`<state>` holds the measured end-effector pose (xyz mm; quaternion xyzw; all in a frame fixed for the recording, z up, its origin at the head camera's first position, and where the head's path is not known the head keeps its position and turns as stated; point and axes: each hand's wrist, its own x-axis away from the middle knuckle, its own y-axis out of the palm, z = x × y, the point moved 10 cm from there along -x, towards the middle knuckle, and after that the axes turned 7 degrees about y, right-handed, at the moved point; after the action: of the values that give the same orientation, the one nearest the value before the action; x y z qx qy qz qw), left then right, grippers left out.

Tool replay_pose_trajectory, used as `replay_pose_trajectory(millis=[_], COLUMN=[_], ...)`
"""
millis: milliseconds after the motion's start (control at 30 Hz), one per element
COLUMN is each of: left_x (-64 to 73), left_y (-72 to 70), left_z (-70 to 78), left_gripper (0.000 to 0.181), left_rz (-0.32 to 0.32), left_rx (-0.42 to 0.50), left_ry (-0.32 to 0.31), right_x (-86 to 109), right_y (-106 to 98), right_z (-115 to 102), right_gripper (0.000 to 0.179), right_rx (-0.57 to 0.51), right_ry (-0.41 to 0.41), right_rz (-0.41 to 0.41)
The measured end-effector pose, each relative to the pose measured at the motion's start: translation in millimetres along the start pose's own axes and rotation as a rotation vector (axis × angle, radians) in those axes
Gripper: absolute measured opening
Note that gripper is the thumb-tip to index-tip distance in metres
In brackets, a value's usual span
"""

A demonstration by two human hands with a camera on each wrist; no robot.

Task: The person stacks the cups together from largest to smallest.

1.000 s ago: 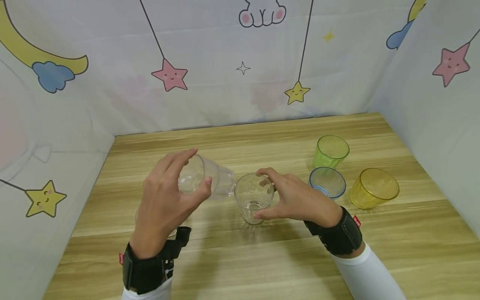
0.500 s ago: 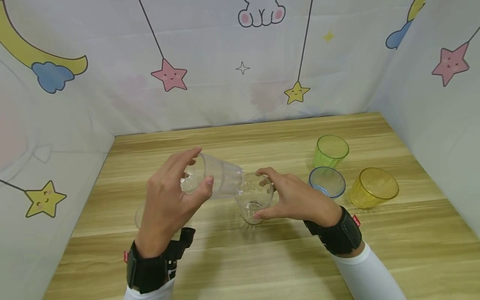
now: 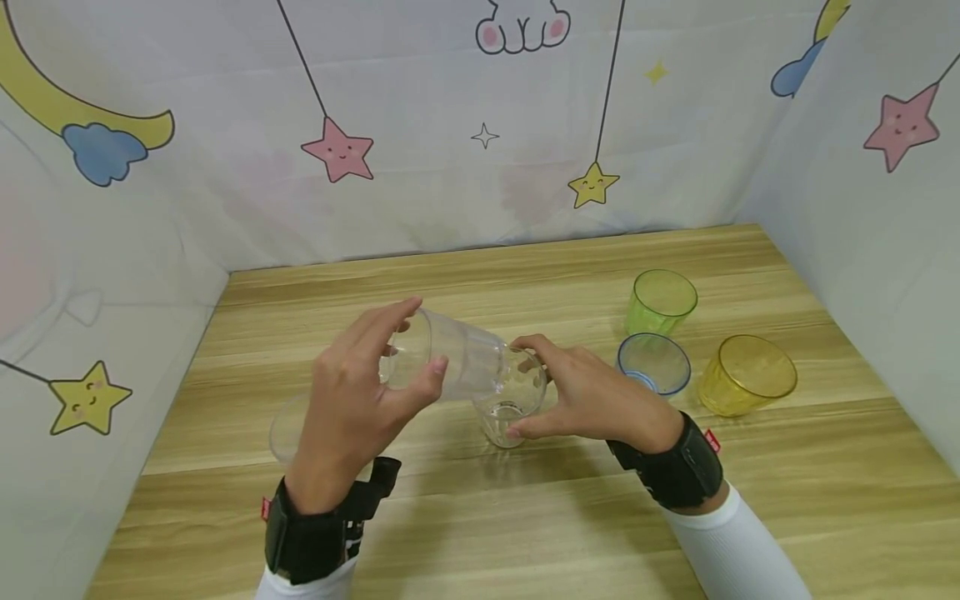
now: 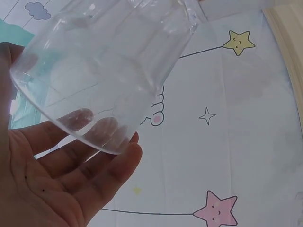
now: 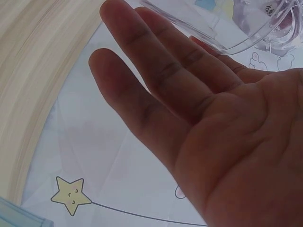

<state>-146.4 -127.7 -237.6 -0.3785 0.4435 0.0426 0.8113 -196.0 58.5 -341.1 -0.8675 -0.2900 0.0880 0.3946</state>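
My left hand (image 3: 356, 408) holds a clear plastic cup (image 3: 467, 358) near its rim, thumb on one side and fingers on the other. The cup lies tilted on its side, its base pointing right over the mouth of a second clear cup (image 3: 504, 421). That second cup stands upright on the table, held between the thumb and fingers of my right hand (image 3: 592, 392). In the left wrist view the fingertips show through the held cup (image 4: 104, 71). In the right wrist view the rim of the standing cup (image 5: 227, 49) crosses the top, with the other cup's base (image 5: 272, 21) behind it.
Another clear cup (image 3: 285, 429) stands behind my left wrist, partly hidden. To the right are a green cup (image 3: 652, 321), a blue-rimmed cup (image 3: 663, 379) and a yellow cup (image 3: 723, 387). Printed cloth walls (image 3: 420, 208) border the wooden table (image 3: 525, 533).
My left hand has moved right with the tilted cup, bringing its base from beside the standing cup to over its mouth. The right hand and its cup have stayed in place.
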Motion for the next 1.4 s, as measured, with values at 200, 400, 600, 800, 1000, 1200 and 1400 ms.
replay_pose_trajectory(millis=[200,400,600,800,1000,1200,1400], left_x=[-2.0,-3.3,-4.7,-4.3,-3.0,-2.0,-3.5], left_y=[6.0,17.1,28.0,43.5,52.1,53.2,56.8], left_z=[9.1,17.7,27.6,36.9,41.6,41.7,47.5], left_gripper=[0.057,0.06,0.06,0.057,0.057,0.06,0.059], left_rz=[0.014,-0.031,-0.061,-0.106,-0.127,-0.145,-0.168], left_rx=[0.039,0.05,0.069,0.072,0.034,0.022,0.007], left_ry=[0.044,0.077,0.115,0.153,0.176,0.168,0.193], right_x=[0.1,-0.4,-0.6,-0.5,-1.0,-0.7,-0.4], right_y=[0,-1,0,0,0,0,0], right_z=[-2,-2,-1,-1,-4,-5,-6], right_gripper=[0.091,0.09,0.089,0.088,0.086,0.087,0.083], right_rx=[-0.004,-0.019,-0.031,-0.026,-0.039,-0.045,-0.037], right_ry=[-0.016,-0.019,-0.011,-0.01,-0.049,-0.053,-0.064], right_rz=[0.004,0.006,-0.002,0.004,0.005,0.001,0.011])
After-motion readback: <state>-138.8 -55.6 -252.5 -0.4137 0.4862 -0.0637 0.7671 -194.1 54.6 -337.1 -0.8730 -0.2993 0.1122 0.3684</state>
